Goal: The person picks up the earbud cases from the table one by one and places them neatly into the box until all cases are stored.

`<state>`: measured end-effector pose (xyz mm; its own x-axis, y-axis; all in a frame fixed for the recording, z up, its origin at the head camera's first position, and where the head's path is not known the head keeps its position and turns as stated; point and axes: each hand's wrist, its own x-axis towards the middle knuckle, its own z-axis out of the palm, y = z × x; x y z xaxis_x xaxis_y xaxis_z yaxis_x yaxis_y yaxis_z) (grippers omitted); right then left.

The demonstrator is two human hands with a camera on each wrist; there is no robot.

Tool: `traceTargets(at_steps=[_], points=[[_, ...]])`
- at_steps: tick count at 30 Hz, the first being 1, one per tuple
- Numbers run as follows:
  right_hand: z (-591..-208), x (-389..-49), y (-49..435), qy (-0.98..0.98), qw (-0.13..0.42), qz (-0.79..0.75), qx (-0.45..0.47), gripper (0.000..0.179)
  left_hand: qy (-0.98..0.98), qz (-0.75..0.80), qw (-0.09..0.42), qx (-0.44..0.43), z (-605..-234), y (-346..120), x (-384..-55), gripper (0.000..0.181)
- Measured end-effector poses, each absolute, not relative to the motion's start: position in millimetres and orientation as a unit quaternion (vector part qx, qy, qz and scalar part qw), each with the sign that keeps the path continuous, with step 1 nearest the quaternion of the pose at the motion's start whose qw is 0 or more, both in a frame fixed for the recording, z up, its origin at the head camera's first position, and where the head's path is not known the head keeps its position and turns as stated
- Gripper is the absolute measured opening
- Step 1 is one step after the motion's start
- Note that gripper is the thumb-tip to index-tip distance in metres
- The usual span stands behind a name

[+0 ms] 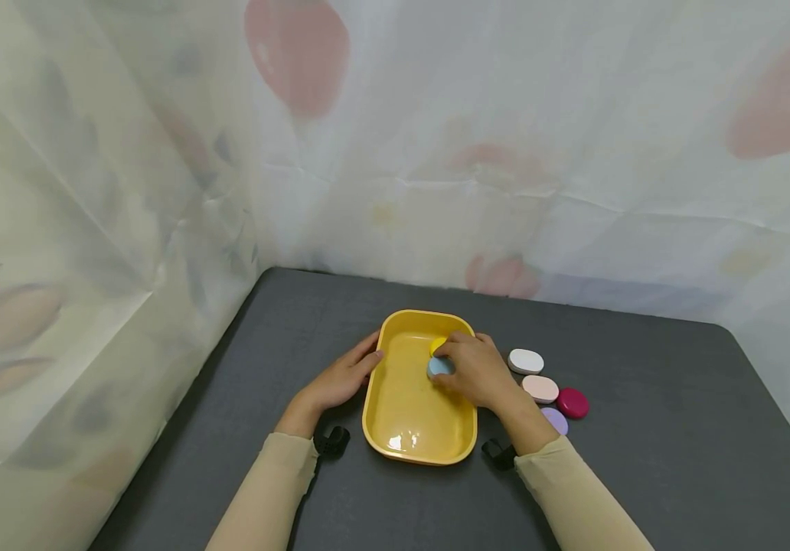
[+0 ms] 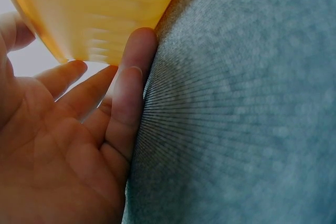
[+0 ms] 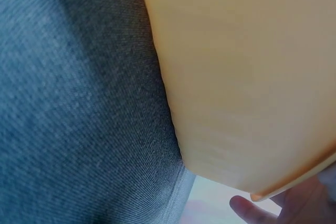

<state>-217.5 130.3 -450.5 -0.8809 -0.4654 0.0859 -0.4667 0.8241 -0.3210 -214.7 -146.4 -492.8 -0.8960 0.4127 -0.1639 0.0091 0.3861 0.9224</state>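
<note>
In the head view a yellow rectangular tray [image 1: 419, 428] with rounded corners lies on the dark table. My left hand [image 1: 340, 383] holds its left side, the thumb at the rim and the other fingers against the outer wall. Reaching over the right rim, my right hand [image 1: 474, 371] pinches a light blue rounded disc [image 1: 439, 366] inside the tray between thumb and finger. A yellow disc [image 1: 438, 346] lies just beyond it, partly covered by the fingers. The right wrist view shows the tray's outer wall [image 3: 231, 77] and a few fingertips [image 3: 249, 211]; the disc is hidden there.
Right of the tray lie a white oval piece [image 1: 526, 361], a pale pink oval piece [image 1: 540, 389], a magenta round piece [image 1: 572, 403] and a lilac round piece [image 1: 555, 420], partly behind the right forearm. Patterned cloth [image 1: 402, 153] hangs behind and left of the grey table [image 1: 643, 428].
</note>
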Motion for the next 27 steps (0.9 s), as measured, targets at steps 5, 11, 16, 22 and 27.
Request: traceTargets(at_steps=[5,11,16,22,27], points=[[-451.9,-217.5,129.2,-0.957,0.003,0.162,0.240,0.041,0.809,0.541,0.187,0.132,-493.5,-146.5,-215.2,0.058],[-452.4,-217.4,128.0,-0.959,0.000,0.159,0.236,0.039,0.809,0.541,0.185,0.137,-495.0,-146.8,-216.5,0.058],[-452.9,-217.3,127.7,-0.960,-0.002,0.149,0.235,0.039,0.807,0.544,0.186,0.139,-494.7,-146.1,-216.2,0.057],[-452.7,-216.7,127.8,-0.961,-0.007,0.146,0.235,0.042,0.796,0.557,0.190,0.139,-494.4,-145.1,-215.7,0.055],[-453.3,-216.2,128.1,-0.961,-0.011,0.150,0.232,0.041,0.798,0.556,0.188,0.138,-495.3,-145.4,-216.0,0.054]])
